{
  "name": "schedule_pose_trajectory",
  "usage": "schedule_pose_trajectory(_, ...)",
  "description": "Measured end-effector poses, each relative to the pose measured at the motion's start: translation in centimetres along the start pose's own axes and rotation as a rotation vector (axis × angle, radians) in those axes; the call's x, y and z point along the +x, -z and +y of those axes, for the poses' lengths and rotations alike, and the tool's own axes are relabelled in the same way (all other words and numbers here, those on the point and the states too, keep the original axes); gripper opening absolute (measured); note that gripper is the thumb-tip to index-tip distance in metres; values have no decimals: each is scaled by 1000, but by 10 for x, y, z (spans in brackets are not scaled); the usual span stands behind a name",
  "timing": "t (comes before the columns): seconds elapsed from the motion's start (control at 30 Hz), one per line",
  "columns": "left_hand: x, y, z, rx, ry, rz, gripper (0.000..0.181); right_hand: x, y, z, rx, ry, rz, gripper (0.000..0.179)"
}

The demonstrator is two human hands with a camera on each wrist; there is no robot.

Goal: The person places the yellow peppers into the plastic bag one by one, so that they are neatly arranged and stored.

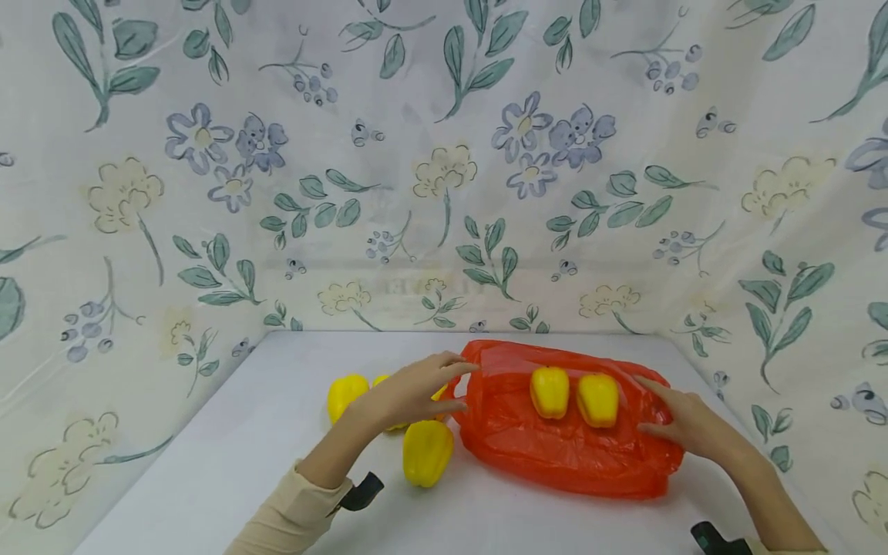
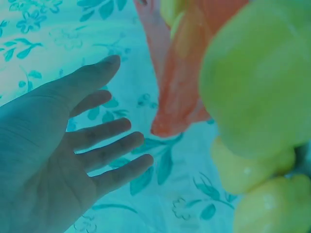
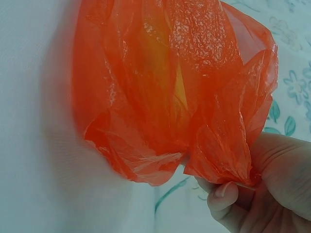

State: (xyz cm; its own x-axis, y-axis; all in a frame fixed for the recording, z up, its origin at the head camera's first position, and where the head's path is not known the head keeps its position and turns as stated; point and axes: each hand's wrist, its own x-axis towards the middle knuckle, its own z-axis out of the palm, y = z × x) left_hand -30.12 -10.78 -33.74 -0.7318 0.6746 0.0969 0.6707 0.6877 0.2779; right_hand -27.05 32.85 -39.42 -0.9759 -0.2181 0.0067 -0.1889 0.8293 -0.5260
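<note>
Currently right hand [image 1: 683, 420] pinches red bag [image 1: 513, 443] edge, two yellow peppers [image 1: 550, 393] atop it; left hand [image 1: 409, 389], spread wide, partly hides loose peppers [image 1: 427, 455] beside it.

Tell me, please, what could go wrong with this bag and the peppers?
The right hand pinches the red plastic bag; a hard pull might tear it or roll the two uncovered yellow bell peppers. The left hand holds nothing, so the bag's left end may swing into the loose front pepper.
</note>
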Motion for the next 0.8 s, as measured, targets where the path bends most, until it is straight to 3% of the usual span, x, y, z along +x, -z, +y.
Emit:
schedule_pose_trajectory(0.23, -33, -9, -26, 17, 48, 40, 60, 1, 0, -1, 4, 25, 7, 84)
schedule_pose_trajectory(0.47, -60, -23, -46, -72, 60, 36, 67, 0, 0, -2, -2, 9, 10, 83)
schedule_pose_trajectory(0.8, -71, -36, -61, -211, 43, -40, 83, -3, -1, -1, -4, 5, 23, 83)
